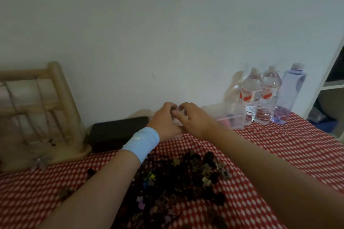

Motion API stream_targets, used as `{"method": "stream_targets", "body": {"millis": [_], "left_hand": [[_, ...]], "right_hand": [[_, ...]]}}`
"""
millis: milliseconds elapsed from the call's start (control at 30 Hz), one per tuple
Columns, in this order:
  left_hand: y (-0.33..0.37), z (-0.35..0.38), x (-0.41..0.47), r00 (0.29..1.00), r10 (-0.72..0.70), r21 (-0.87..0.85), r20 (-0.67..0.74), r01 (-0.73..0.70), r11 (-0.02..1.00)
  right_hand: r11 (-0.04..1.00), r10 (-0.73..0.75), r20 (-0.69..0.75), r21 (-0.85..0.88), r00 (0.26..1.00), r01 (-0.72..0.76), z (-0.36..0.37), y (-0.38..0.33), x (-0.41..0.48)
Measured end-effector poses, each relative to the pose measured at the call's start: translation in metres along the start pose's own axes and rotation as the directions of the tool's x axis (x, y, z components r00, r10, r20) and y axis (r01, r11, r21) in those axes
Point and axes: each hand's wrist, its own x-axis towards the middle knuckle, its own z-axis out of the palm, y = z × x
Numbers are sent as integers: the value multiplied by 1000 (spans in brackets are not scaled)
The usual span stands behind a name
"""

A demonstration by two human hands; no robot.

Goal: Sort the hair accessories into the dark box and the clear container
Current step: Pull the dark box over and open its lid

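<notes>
A pile of small dark and coloured hair accessories (186, 182) lies on the red dotted cloth in front of me. The dark box (119, 132) stands closed at the back left, against the wall. Right of it, the clear container (232, 119) holds something pink. Between the two, my left hand (164, 121), with a light blue wristband, and my right hand (195, 119) meet. Their fingers curl round a small clear, pinkish object (176, 115). That object is mostly hidden, and I cannot tell what it is.
A wooden rack (55, 117) stands at the far left on the table. Three water bottles (266, 96) line the wall at the back right. A white shelf unit (331, 83) rises past the table's right edge. The red dotted cloth (279, 145) covers the table.
</notes>
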Motion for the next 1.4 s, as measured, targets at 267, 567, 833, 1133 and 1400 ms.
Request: {"method": "stream_targets", "body": {"millis": [267,567,833,1133,1400], "left_hand": [[-5,-32,-85,999,-39,-76,-37,36,996],[-16,-101,-148,995,-87,-102,-40,83,991],[-63,-156,-196,954,-270,-174,-132,246,954],[-111,-171,-212,936,-226,-6,-268,233,972],[-155,-177,-207,897,-419,285,-143,443,850]], "right_hand": [[988,-114,84,-95,990,122,11,-60,-49],[940,-340,25,-1,940,340,22,-135,-63],[947,-111,21,307,994,99,48,-183,-48],[723,44,406,618,913,-310,123,-227,-11],[814,10,492,502,871,-293,160,-225,11]]}}
